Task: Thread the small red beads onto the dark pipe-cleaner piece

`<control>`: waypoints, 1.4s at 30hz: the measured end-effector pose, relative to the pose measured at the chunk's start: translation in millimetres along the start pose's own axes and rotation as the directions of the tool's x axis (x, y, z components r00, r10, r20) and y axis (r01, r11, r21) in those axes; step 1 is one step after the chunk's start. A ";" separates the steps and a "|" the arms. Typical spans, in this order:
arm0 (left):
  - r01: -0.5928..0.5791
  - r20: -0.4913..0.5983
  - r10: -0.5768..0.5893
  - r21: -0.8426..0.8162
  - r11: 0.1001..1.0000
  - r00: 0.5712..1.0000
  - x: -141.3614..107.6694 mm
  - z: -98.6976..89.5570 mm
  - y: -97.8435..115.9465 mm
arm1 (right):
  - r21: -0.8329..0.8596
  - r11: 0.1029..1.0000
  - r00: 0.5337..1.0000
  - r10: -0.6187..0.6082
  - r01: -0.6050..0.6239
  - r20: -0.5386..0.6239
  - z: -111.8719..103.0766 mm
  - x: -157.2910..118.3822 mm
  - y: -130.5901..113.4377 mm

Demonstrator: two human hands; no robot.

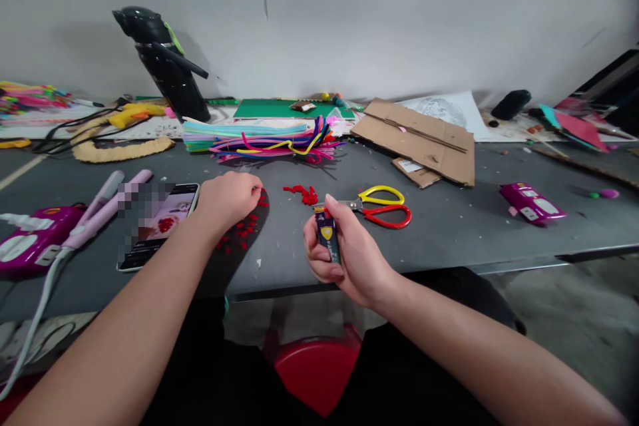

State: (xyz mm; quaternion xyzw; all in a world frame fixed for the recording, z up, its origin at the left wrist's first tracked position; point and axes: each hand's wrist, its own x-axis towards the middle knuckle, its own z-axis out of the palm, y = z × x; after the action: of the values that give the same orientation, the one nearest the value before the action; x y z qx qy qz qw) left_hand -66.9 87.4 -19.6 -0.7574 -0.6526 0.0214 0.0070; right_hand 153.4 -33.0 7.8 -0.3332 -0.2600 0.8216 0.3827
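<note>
My right hand grips a dark lighter with a yellow emblem, holding it upright with the thumb at its top by a red part. My left hand is closed just above the table, its fingertips mostly hidden. Whether it pinches anything cannot be made out. Below and beside it lie several small red pieces, partly in its shadow. Between the hands is a little heap of red bits. Scissors with one yellow and one red handle lie behind my right hand, their blades partly hidden.
A phone and a pink hair straightener lie left, near a purple power strip. Bundled pipe cleaners, cardboard and a black thermos stand toward the wall. Another purple power strip is right.
</note>
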 end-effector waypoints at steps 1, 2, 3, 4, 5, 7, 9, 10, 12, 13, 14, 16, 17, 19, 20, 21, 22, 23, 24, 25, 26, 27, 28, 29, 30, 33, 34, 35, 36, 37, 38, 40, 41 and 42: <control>0.007 0.000 -0.007 -0.004 1.000 1.000 0.5 0.9 -0.6 | -0.010 1.000 1.000 -0.007 0.007 0.000 -0.1 0.0 0.1; 0.014 -0.001 -0.014 -0.011 1.000 1.000 0.8 1.7 -1.2 | -0.020 1.000 1.000 -0.013 0.013 -0.001 0.0 0.0 0.1; 0.021 -0.001 -0.021 -0.017 1.000 1.000 0.9 2.4 -1.7 | -0.028 0.999 1.000 -0.018 0.018 -0.003 0.3 -0.1 -0.1; 0.028 -0.001 -0.028 -0.024 0.999 1.000 0.9 3.0 -2.2 | -0.035 0.999 1.000 -0.021 0.021 -0.006 0.7 -0.3 -0.5; 0.031 -0.002 -0.031 -0.032 0.999 1.000 0.6 3.4 -2.6 | -0.040 0.999 1.000 -0.021 0.021 -0.009 1.3 -0.4 -1.0; 0.033 -0.016 -0.034 -0.051 0.998 0.999 -0.3 3.7 -3.1 | -0.044 0.999 1.000 -0.018 0.017 -0.019 2.2 -0.7 -2.2; 0.029 -0.035 -0.032 -0.075 0.997 0.999 -1.5 3.4 -3.7 | -0.047 0.999 1.000 -0.016 0.014 -0.025 2.6 -0.8 -2.9; 0.028 -0.041 -0.031 -0.082 0.996 0.999 -2.0 3.2 -4.1 | -0.049 0.999 1.000 -0.015 0.014 -0.025 2.6 -0.8 -3.0; 0.030 -0.035 -0.034 -0.089 0.996 0.999 -2.2 2.9 -5.4 | -0.053 0.998 1.000 -0.017 0.016 -0.020 2.0 -0.7 -2.7; 0.034 -0.026 -0.036 -0.090 0.995 0.999 -2.0 2.7 -6.4 | -0.055 0.998 1.000 -0.020 0.019 -0.015 1.6 -0.6 -2.4; 0.038 -0.019 -0.040 -0.091 0.995 0.999 -1.7 2.6 -7.5 | -0.056 0.998 1.000 -0.023 0.023 -0.013 1.3 -0.5 -2.0; 0.043 -0.011 -0.044 -0.095 0.995 0.999 -1.3 1.9 -9.3 | -0.058 0.998 1.000 -0.028 0.027 -0.010 0.6 -0.4 -1.5; 0.042 -0.015 -0.044 -0.097 0.994 0.999 -1.5 1.1 -9.6 | -0.060 0.998 1.000 -0.029 0.029 -0.010 0.3 -0.3 -1.4; 0.043 -0.037 -0.047 -0.110 0.993 0.998 -3.3 -1.5 -7.8 | -0.063 0.998 0.999 -0.030 0.029 -0.014 0.0 0.0 -1.5; 0.047 -0.052 -0.054 -0.128 0.991 0.997 -4.7 -3.2 -5.3 | -0.064 0.998 0.999 -0.031 0.029 -0.016 -0.2 0.2 -1.7; 0.051 -0.067 -0.062 -0.154 0.987 0.996 -6.4 -4.9 -1.8 | -0.065 0.997 0.999 -0.032 0.031 -0.017 -0.2 0.5 -1.7; 0.055 -0.081 -0.071 -0.189 0.981 0.994 -7.9 -6.3 2.7 | -0.066 0.997 0.999 -0.035 0.034 -0.018 -0.3 0.7 -1.7; 0.044 -0.088 -0.066 -0.226 0.973 0.994 -8.9 -7.1 7.7 | -0.068 0.997 0.999 -0.038 0.037 -0.019 -0.4 0.9 -1.4; 0.026 -0.102 -0.054 -0.258 0.966 0.993 -9.3 -7.1 13.0 | -0.070 0.997 0.999 -0.040 0.038 -0.019 -0.4 1.1 -0.9; -0.009 -0.120 -0.025 -0.280 0.960 0.992 -8.7 -6.1 18.2 | -0.072 0.997 0.999 -0.043 0.042 -0.019 -0.3 1.3 -0.2; -0.054 -0.143 0.013 -0.289 0.956 0.990 -7.3 -4.1 22.8 | -0.074 0.996 0.999 -0.047 0.045 -0.018 -0.3 1.5 0.6; -0.093 -0.159 0.048 -0.290 0.952 0.986 -5.2 -1.3 26.7 | -0.076 0.996 0.999 -0.051 0.049 -0.018 -0.3 1.6 1.5; -0.123 -0.170 0.075 -0.288 0.950 0.982 -2.5 2.1 29.6 | -0.078 0.996 0.998 -0.054 0.052 -0.017 -0.3 1.7 2.3; -0.142 -0.177 0.094 -0.284 0.948 0.980 0.3 5.9 31.6 | -0.081 0.995 0.998 -0.057 0.056 -0.016 -0.3 1.7 3.0; -0.156 -0.178 0.109 -0.274 0.949 0.978 2.9 9.6 32.7 | -0.084 0.995 0.998 -0.060 0.059 -0.013 -0.4 1.6 3.4; -0.172 -0.156 0.137 -0.239 0.956 0.978 7.4 18.2 33.4 | -0.086 0.994 0.998 -0.064 0.063 -0.004 -0.8 1.2 3.0; -0.175 -0.149 0.143 -0.231 0.957 0.979 7.7 19.7 33.3 | -0.088 0.994 0.998 -0.066 0.066 0.000 -0.9 0.9 2.6; -0.176 -0.142 0.146 -0.227 0.958 0.979 7.4 20.5 33.4 | -0.090 0.994 0.998 -0.070 0.070 0.003 -0.8 0.6 2.1; -0.177 -0.134 0.150 -0.225 0.958 0.980 6.8 20.8 33.6 | -0.093 0.993 0.997 -0.072 0.072 0.004 -0.6 0.2 1.6; -0.175 -0.124 0.150 -0.223 0.959 0.981 6.0 20.6 33.9 | -0.097 0.993 0.997 -0.074 0.074 0.004 -0.4 -0.1 1.2; -0.170 -0.113 0.148 -0.222 0.960 0.983 5.2 20.1 34.2 | -0.101 0.992 0.997 -0.073 0.073 0.004 -0.2 -0.4 0.9; -0.158 -0.101 0.138 -0.223 0.962 0.985 3.9 18.4 34.1 | -0.107 0.992 0.998 -0.069 0.069 0.003 0.0 -0.7 0.2; -0.156 -0.110 0.134 -0.229 0.961 0.985 3.4 17.3 33.6 | -0.111 0.991 0.998 -0.069 0.069 0.002 -0.1 -0.6 -0.3; -0.160 -0.129 0.131 -0.243 0.957 0.983 3.0 16.0 32.9 | -0.116 0.991 0.997 -0.072 0.071 0.001 -0.4 -0.3 -1.1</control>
State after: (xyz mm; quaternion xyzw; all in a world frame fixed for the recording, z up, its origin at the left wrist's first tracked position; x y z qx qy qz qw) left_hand -34.6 85.2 -36.9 -0.7981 -0.5910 -0.1035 -0.0544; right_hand 154.3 -32.5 8.4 -0.3466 -0.3182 0.7904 0.3924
